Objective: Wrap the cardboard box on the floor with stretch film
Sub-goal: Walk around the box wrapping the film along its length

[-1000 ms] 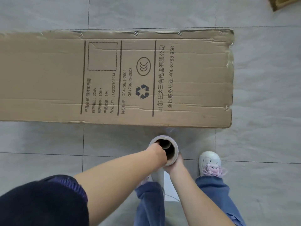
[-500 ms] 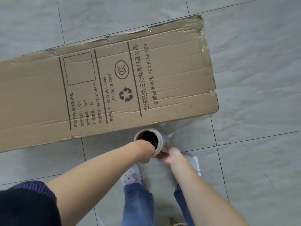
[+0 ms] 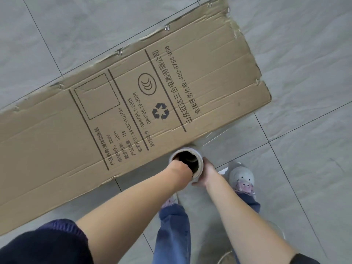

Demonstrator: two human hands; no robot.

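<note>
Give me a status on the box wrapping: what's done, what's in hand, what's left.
Done: a sheet of clear film runs from the roll to the cardboard box's near corner, so the wrap is started. In hand: the left hand reaches into the stretch film roll's core and the right hand grips its outside, beside the box's near edge. Left: the printed top face shows bare cardboard, so most of the wrapping remains.

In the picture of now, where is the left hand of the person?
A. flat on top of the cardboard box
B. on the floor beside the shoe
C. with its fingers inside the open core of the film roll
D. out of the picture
C: the left hand reaches into the dark open end of the stretch film roll, while the right hand holds the roll from outside, next to the cardboard box.
</note>
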